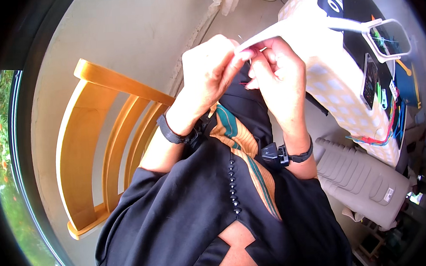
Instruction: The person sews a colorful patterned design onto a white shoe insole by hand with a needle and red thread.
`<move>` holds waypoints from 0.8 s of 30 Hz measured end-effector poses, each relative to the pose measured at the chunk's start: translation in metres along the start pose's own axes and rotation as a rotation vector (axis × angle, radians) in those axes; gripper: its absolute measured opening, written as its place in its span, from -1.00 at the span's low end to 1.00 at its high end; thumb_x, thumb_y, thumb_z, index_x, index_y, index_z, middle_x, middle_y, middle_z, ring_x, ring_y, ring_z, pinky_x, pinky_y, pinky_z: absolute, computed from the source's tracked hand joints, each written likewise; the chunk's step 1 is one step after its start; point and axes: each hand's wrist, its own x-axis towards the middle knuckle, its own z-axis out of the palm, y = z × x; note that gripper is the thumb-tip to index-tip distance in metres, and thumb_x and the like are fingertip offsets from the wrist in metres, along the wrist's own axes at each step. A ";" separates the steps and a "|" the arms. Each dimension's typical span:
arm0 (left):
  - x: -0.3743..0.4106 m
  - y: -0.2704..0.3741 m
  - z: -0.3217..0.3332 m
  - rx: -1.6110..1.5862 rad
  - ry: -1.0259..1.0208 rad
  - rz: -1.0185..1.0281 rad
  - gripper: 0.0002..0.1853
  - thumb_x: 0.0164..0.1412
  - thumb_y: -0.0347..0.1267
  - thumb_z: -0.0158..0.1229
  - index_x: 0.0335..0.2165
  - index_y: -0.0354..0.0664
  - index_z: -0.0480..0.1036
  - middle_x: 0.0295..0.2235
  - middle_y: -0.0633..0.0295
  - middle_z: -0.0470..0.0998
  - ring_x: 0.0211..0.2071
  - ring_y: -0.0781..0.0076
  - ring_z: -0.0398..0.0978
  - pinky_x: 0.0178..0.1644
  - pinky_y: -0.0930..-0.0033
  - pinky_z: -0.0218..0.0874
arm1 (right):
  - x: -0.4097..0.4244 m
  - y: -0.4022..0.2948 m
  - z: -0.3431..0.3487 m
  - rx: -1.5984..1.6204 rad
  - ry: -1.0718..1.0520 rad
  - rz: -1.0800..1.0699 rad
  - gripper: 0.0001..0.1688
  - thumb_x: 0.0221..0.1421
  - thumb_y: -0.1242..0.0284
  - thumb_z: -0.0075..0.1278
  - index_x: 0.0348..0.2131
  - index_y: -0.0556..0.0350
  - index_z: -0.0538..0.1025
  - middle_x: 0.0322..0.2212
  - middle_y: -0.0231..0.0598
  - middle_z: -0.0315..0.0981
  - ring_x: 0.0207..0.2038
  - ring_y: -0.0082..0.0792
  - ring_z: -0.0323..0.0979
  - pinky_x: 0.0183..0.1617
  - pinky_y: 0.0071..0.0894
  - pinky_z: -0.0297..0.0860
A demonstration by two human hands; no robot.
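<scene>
My left hand [209, 65] and my right hand [280, 70] meet at the upper middle of the picture, raised above my dark-clothed lap. Between them is the edge of a thin white piece of material [265, 34]; whether it is cloth or paper I cannot tell. The left fingertips pinch its near corner, while the right fingers curl beneath it. Glare washes out its far side over the table. A thin glinting sliver [240, 38], possibly a needle, sticks up by the left fingertips. A short bit of red thread [244, 83] shows beneath the hands.
To my right stands a table with a checked tablecloth [326, 78]. On it are a white-framed magnifier [371, 37], a phone [370, 81], green thread snips [383, 98] and coloured threads [376, 140]. A wooden chair back [122, 89] is at left, a grey ribbed plastic object [362, 175] at right.
</scene>
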 end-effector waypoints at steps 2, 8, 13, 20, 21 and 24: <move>-0.002 -0.003 0.004 -0.047 -0.011 0.039 -0.88 0.06 -0.39 0.14 -0.49 -0.23 0.45 -0.65 0.22 0.37 -0.64 0.35 0.36 -0.56 0.48 0.18 | 0.005 0.007 0.000 0.173 -0.006 0.006 -0.88 0.14 0.53 -0.14 -0.33 0.27 0.34 -0.52 -0.27 0.41 -0.55 -0.59 0.37 -0.57 -0.67 0.34; -0.007 -0.005 -0.010 -0.655 -0.070 -0.404 -0.78 0.20 -0.36 0.01 -0.34 -0.34 0.45 -0.56 0.31 0.46 -0.53 0.67 0.33 -0.44 0.61 0.19 | 0.008 0.011 -0.026 0.585 -0.339 0.340 -0.76 0.17 0.48 -0.18 -0.19 0.23 0.40 -0.36 -0.30 0.44 -0.41 -0.58 0.38 -0.55 -0.69 0.28; -0.006 0.001 -0.016 -0.838 -0.172 -0.482 -0.78 0.19 -0.37 0.02 -0.28 -0.33 0.45 -0.50 0.31 0.50 -0.46 0.69 0.38 -0.36 0.62 0.23 | -0.002 0.016 -0.021 0.915 -0.383 0.503 -0.68 0.06 0.53 -0.08 -0.13 0.15 0.36 -0.22 -0.25 0.41 -0.22 -0.29 0.40 -0.20 -0.33 0.33; -0.010 -0.008 -0.014 -0.925 -0.027 -0.634 -0.70 0.26 -0.28 -0.10 -0.29 -0.35 0.40 -0.40 0.27 0.52 -0.44 0.68 0.44 -0.33 0.62 0.28 | 0.021 0.030 -0.048 1.617 -0.309 0.410 -0.83 0.15 0.52 -0.16 -0.27 0.29 0.31 -0.46 -0.35 0.24 -0.43 -0.52 0.26 -0.46 -0.65 0.34; -0.011 -0.016 -0.013 -0.960 0.037 -0.636 -0.69 0.26 -0.27 -0.11 -0.30 -0.33 0.40 -0.41 0.29 0.52 -0.46 0.70 0.43 -0.35 0.63 0.28 | 0.023 0.025 -0.056 1.780 -0.431 0.309 -0.83 0.16 0.54 -0.19 -0.25 0.28 0.27 -0.50 -0.37 0.18 -0.47 -0.53 0.22 -0.47 -0.64 0.35; -0.008 -0.022 -0.019 -1.021 0.236 -0.782 -0.66 0.27 -0.16 -0.14 -0.39 -0.23 0.36 -0.58 0.33 0.42 -0.66 0.64 0.29 -0.57 0.60 0.13 | 0.021 -0.001 -0.093 1.721 -0.241 0.180 -0.83 0.15 0.59 -0.21 -0.23 0.29 0.19 -0.56 -0.38 0.08 -0.53 -0.56 0.15 -0.45 -0.53 0.39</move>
